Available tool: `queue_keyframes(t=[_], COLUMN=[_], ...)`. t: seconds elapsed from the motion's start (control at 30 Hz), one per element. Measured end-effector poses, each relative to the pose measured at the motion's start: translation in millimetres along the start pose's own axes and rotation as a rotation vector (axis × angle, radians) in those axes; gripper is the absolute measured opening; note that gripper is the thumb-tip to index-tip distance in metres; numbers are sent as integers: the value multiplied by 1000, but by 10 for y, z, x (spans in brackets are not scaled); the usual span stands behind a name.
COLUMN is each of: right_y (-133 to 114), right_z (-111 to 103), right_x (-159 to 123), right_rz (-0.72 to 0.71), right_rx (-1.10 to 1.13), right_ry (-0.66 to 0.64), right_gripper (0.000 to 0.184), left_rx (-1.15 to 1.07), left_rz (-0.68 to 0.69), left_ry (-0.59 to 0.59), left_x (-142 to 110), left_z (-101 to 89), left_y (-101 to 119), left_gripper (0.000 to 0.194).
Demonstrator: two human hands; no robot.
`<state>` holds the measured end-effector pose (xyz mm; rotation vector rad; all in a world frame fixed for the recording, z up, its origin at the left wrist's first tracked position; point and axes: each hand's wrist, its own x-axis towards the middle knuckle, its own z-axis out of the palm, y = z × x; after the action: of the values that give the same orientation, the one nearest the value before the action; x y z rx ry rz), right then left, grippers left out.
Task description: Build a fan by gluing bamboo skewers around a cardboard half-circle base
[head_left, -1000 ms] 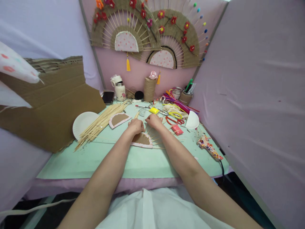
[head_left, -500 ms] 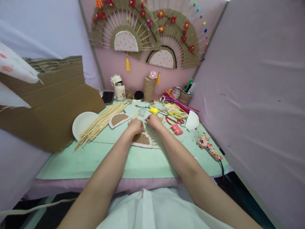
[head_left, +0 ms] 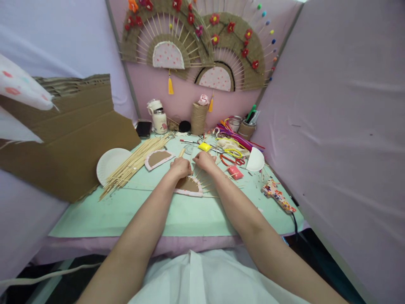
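A half-round cardboard piece [head_left: 189, 185] with a pink-and-white padded rim lies flat in front of me, thin bamboo sticks fanning out from it. My left hand [head_left: 181, 168] is closed at its upper left edge, over the sticks. One bamboo stick [head_left: 182, 153] juts out beyond the knuckles. Just to the right, my right hand [head_left: 205, 160] hovers above the fanned sticks with its fingers pinched together; whatever lies between them is too small to make out. A second half-round piece [head_left: 158, 158] with the same rim rests further left.
Left are a bundle of bamboo sticks [head_left: 136, 164], a white paper plate [head_left: 110, 162] and a large cardboard sheet [head_left: 79, 147]. Right are yellow scissors [head_left: 234, 153], red scissors [head_left: 232, 160], a pink packet [head_left: 235, 172] and a floral glue gun [head_left: 276, 195] with a cable.
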<state>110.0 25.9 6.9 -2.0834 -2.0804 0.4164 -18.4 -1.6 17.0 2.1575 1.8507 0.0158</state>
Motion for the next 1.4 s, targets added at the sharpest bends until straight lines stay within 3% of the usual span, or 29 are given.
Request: queue_keyframes(t=[0.87,1.17,1.4], right_y=[-3,-12,-38], right_z=[6,-19,-124], right_x=[-2,-21,-130], right_rz=[-3,-14,6], right_rx=[-6,-23,-78], right_ry=[5,10,80], right_gripper=[29,28,28], left_rx=[-9,-126,-278], left_rz=[4,31,29], left_ry=[13,32,153], left_x=[10,14,44], left_z=[14,18,15], left_y=[-7,-79,-202], left_gripper=[12,11,22])
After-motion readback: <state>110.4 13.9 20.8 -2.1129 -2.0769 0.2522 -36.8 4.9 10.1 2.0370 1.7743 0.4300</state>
